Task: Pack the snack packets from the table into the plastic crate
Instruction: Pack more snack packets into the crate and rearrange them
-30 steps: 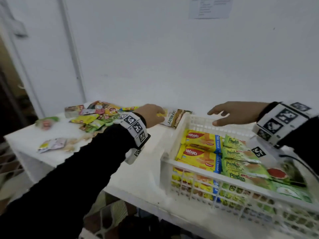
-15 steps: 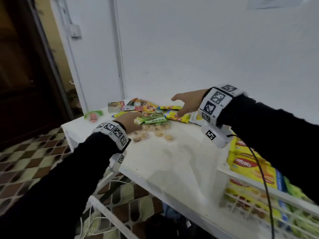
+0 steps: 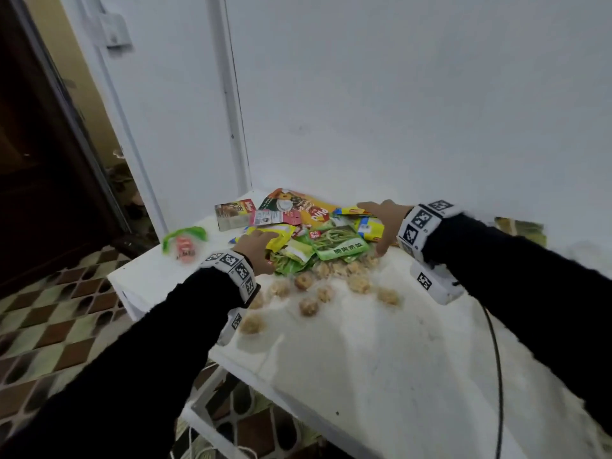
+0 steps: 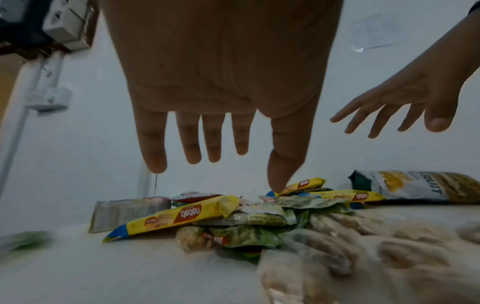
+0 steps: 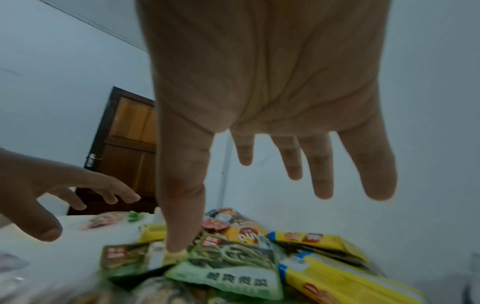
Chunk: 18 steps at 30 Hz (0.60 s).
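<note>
A pile of snack packets lies at the table's far corner: a green bean packet (image 3: 337, 243) (image 5: 228, 265), yellow Nabati wafer packets (image 3: 276, 235) (image 4: 176, 216) (image 5: 335, 277) and a large orange bag (image 3: 308, 207). My left hand (image 3: 256, 248) (image 4: 218, 164) is spread over the pile's left side with straight fingers, holding nothing. Over the right side my right hand (image 3: 377, 226) (image 5: 259, 205) is also spread, and its thumb tip touches the green bean packet. The plastic crate is out of view.
Clear bags of round brown snacks (image 3: 331, 283) lie in front of the pile. A green and red sweet packet (image 3: 183, 243) sits alone near the left table edge (image 3: 116, 279). A white fruit bag (image 4: 415, 187) lies to the right. White walls close the corner behind.
The view has swung left from the crate to the pile. My right hand moved from above the crate to the pile's right side; my left hand shifted to its left side.
</note>
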### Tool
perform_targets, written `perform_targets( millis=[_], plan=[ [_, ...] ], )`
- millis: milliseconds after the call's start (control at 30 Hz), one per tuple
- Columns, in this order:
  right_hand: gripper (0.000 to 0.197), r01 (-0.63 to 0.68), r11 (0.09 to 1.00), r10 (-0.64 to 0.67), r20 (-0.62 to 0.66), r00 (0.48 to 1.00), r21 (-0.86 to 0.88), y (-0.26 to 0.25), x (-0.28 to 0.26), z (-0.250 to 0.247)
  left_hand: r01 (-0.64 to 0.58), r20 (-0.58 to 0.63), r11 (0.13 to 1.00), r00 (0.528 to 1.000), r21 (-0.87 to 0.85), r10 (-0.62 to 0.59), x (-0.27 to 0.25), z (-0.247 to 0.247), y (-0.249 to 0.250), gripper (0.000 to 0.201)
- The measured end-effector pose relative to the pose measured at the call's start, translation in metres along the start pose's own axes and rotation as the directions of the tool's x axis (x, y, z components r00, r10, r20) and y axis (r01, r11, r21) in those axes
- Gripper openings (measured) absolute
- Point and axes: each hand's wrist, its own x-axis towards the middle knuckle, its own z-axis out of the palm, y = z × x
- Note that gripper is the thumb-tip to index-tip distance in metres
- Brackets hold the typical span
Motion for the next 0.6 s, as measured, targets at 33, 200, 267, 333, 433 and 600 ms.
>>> perform_targets(
  millis=[33, 200, 267, 333, 433, 600],
  plan=[
    [0.109, -0.018, 0.999, 0.018, -0.004, 1.0, -0.032, 0.005, 0.01, 0.003, -0.024, 0.013, 1.0, 1.0, 0.014, 0.024, 0.013, 0.002, -0.002, 0.077],
    [0.122, -0.086, 0.987, 0.085, -0.009, 0.996, -0.133, 0.038, 0.054, 0.017, -0.101, 0.123, 0.987, 0.989, 0.127, 0.085, 0.068, 0.005, -0.008, 0.093],
    [0.128, -0.109, 0.982, 0.11, 0.0, 0.994, -0.154, 0.049, 0.076, 0.024, -0.117, 0.216, 0.975, 0.973, 0.189, 0.075, 0.083, 0.005, -0.007, 0.106],
    [0.135, -0.108, 0.981, 0.119, 0.058, 0.991, -0.162, 0.061, 0.101, 0.033, -0.147, 0.311, 0.95, 0.949, 0.276, 0.056, 0.094, 0.007, -0.006, 0.114],
    [0.147, -0.094, 0.97, 0.112, 0.07, 0.991, -0.224, 0.081, 0.138, 0.05, -0.205, 0.381, 0.932, 0.921, 0.297, 0.081, 0.108, 0.017, -0.009, 0.12],
    [0.141, -0.131, 0.968, 0.145, 0.051, 0.988, -0.215, 0.088, 0.143, 0.059, -0.256, 0.364, 0.926, 0.92, 0.277, 0.146, 0.115, 0.023, -0.012, 0.115]
  ],
)
